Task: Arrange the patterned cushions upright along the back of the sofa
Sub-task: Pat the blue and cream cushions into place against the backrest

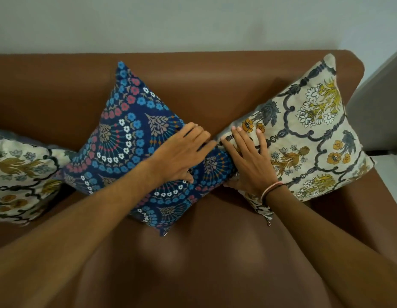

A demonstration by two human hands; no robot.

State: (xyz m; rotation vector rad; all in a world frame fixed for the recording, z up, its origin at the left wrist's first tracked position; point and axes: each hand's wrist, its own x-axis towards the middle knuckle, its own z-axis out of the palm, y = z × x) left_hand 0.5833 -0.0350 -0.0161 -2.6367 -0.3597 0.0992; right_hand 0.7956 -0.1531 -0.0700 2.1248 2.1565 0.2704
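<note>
While both hands lie flat with fingers spread, the left hand (182,154) presses the blue cushion (135,138); the right hand (248,161) presses the cream cushion (304,134) against the sofa (204,90).

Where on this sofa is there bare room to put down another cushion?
The widest bare patch is the front of the sofa seat, between the forearms below the blue cushion. Bare backrest shows between the blue cushion and the cream cushion on the right. It is crowded where the left hand and right hand meet.
</note>
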